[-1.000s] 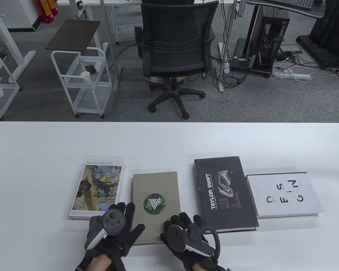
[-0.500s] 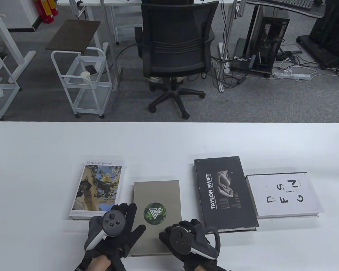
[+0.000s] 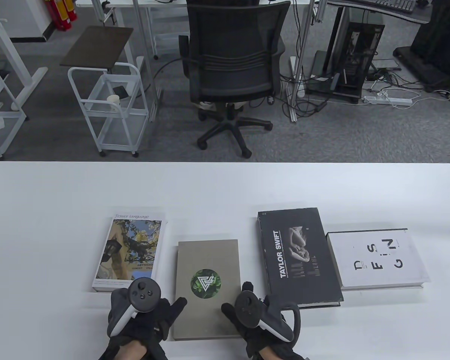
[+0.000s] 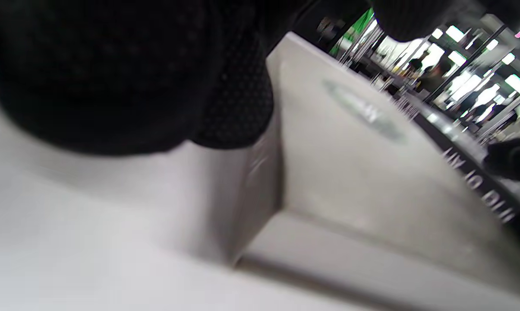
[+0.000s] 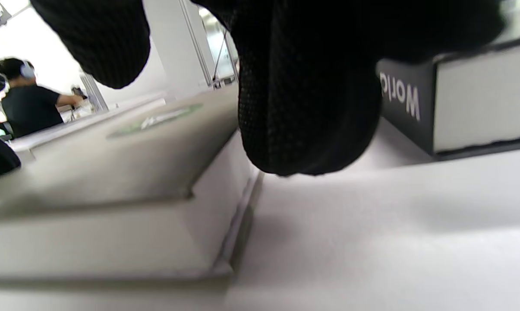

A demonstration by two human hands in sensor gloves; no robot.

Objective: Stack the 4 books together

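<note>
Both hands at the flat grey book with the round green emblem (image 3: 207,287).
I see my left hand (image 3: 142,313) spread at its left edge, my right hand (image 3: 260,318) at its right; its grip I cannot tell.

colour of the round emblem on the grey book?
Green circular emblem with a white triangle logo; clearest in table view.

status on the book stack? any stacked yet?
None stacked: the flower book, grey book, Taylor Swift book and white book each lie flat on the table. In hand: left hand and right hand flank the grey book's near corners. Left: all the stacking.
</note>
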